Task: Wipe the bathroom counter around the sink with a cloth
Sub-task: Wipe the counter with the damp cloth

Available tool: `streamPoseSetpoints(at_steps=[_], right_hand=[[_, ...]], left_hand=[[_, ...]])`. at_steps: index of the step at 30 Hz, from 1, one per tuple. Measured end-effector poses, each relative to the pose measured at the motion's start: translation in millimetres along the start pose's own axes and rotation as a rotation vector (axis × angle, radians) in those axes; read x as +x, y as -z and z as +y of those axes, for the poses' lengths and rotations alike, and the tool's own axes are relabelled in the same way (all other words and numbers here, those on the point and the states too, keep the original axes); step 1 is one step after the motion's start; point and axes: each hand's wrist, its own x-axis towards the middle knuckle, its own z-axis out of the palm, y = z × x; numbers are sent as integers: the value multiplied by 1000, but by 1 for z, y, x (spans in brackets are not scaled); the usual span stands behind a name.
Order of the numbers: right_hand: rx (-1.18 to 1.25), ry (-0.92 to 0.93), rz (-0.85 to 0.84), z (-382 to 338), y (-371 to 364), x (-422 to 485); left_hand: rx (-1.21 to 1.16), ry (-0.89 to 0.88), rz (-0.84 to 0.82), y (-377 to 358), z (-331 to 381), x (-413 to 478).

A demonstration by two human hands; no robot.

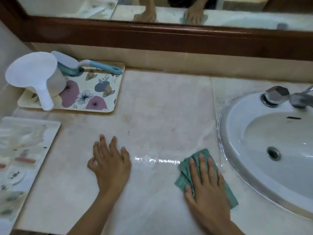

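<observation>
A green cloth point(187, 168) lies on the pale marble counter point(160, 119) just left of the white oval sink point(271, 141). My right hand point(205, 180) presses flat on the cloth with straight fingers. My left hand point(110, 160) rests flat on the counter to the left, fingers spread, holding nothing. A wet shiny streak point(157, 160) runs across the counter between the two hands.
A floral tray point(94, 92) at the back left holds a white scoop point(33, 77) and a blue-handled brush point(94, 65). Another tray point(20, 150) of small items sits at the left edge. A chrome tap point(284, 97) stands behind the sink. A wood-framed mirror point(152, 31) runs along the wall.
</observation>
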Motion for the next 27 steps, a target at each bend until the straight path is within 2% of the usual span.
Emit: streamPoseSetpoints(at_steps=[6, 9, 13, 18, 21, 24, 27], right_hand=[[90, 270, -23, -81, -2, 93], [92, 239, -65, -80, 5, 148], [109, 64, -38, -44, 15, 167], [74, -202, 24, 2, 19, 122], [56, -265, 14, 9, 19, 72], [78, -269, 7, 6, 14, 15], [88, -117, -35, 27, 15, -41]], left_hand=[[-16, 5, 18, -3, -3, 2], [-30, 3, 20, -4, -2, 3], [-55, -5, 15, -3, -1, 3], [-59, 10, -16, -3, -2, 4], [-83, 41, -40, -3, -4, 4], [-103, 39, -32, 0, -2, 4], [-186, 60, -17, 5, -3, 5]])
